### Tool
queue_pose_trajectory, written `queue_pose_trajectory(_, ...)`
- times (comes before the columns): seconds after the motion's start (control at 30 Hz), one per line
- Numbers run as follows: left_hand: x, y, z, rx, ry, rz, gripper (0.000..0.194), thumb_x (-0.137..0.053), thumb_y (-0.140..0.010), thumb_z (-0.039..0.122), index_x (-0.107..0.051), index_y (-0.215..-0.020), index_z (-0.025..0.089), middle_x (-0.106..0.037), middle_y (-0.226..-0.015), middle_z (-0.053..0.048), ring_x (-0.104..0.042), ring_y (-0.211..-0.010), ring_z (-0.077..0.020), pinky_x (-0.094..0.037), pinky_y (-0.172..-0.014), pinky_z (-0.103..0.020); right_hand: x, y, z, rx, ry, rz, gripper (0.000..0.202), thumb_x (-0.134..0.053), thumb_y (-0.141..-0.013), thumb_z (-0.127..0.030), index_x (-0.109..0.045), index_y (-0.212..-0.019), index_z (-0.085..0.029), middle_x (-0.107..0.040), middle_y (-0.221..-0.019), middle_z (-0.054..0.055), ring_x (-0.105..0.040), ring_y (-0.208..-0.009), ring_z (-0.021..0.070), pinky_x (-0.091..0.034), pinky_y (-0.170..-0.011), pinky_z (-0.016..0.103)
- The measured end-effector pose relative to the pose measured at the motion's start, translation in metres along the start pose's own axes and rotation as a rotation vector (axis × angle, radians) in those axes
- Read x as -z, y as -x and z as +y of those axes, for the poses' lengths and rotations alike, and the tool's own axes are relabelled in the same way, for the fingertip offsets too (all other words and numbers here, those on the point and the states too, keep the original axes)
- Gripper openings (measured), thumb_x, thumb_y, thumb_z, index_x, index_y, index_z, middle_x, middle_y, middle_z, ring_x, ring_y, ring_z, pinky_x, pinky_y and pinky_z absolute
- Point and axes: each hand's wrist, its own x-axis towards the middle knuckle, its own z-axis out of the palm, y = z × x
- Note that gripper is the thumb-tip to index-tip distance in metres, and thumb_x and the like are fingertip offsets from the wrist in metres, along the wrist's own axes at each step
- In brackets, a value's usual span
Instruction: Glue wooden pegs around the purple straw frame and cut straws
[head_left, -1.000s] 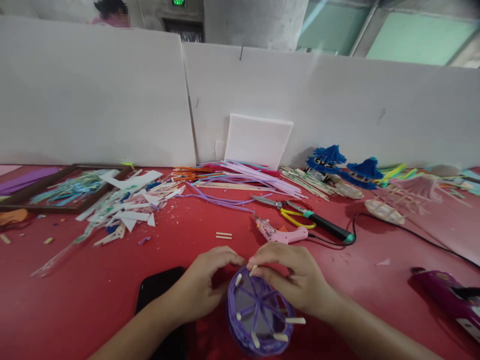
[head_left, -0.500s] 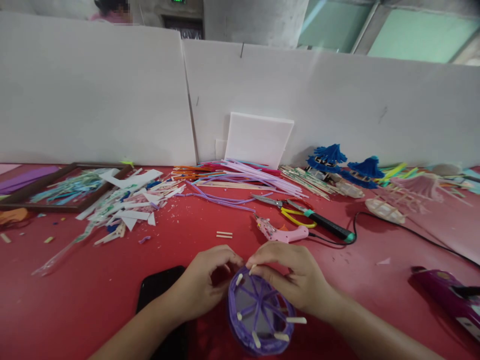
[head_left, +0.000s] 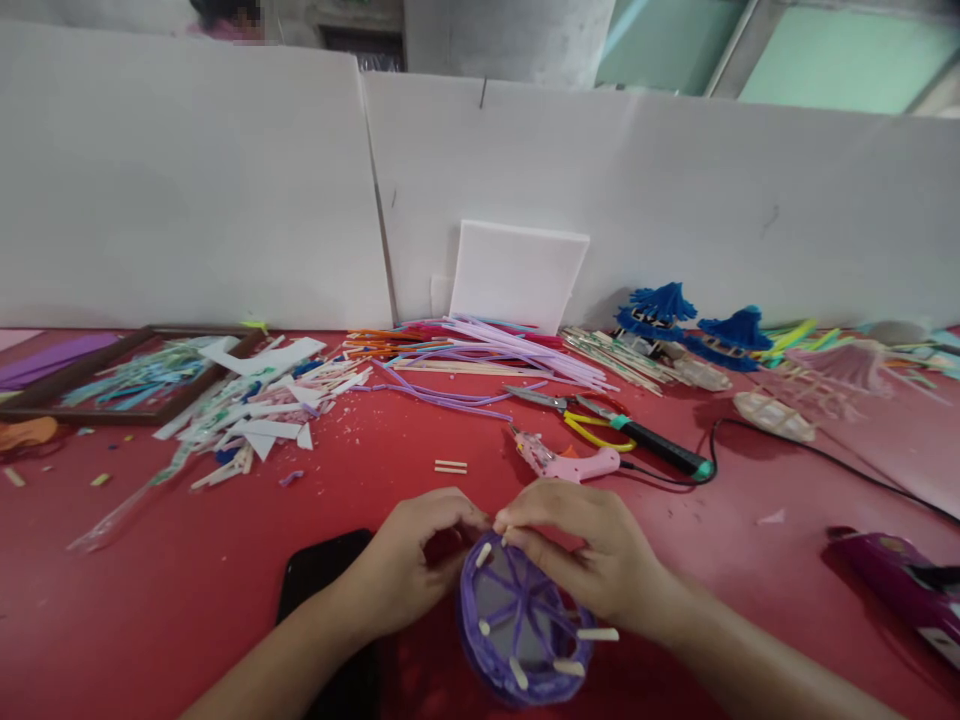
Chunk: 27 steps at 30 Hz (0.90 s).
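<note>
A round purple frame (head_left: 471, 630) with spokes meeting in the middle sits low in the view, wrapped in what looks like pipe cleaner. Several short pale wooden sticks stand out around its rim. My left hand (head_left: 409, 560) is closed on the far left side of the rim, its fingertips partly hidden behind it. Between the thumb and forefinger of my right hand (head_left: 577, 545), a short wooden stick (head_left: 508, 536) is pinched against the far edge of the frame.
Beyond my hands lie two loose sticks (head_left: 451, 467), a pink glue gun (head_left: 570, 464), pliers (head_left: 540, 400) and a black-handled tool (head_left: 664, 446). A phone (head_left: 319, 575) is beside my left forearm. Paper scraps (head_left: 270, 430) and purple pipe cleaners (head_left: 517, 355) lie farther back.
Both hands keep their hold at the rim. The frame and hands shift very slightly in view, along with a small movement of the camera.
</note>
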Motion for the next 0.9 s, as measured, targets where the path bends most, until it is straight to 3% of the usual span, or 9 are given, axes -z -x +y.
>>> queue_pose_trajectory(0.9, 0.0009, 0.0003, 0.0005, 0.018, -0.008, -0.018, 0.006, -0.06, -0.083, 0.014, -0.063, -0.087, 0.018, -0.066, -0.085, -0.003, -0.062, -0.078, -0.014, -0.048, -0.073, -0.023, -0.0026, 0.0023, 0.0038, 0.086, 0.006, 0.031, 0.013, -0.054, -0.088, -0.013, -0.064, -0.095, -0.018, -0.072, -0.08, 0.005, -0.066, -0.073, 0.014, -0.053, -0.069, 0.024)
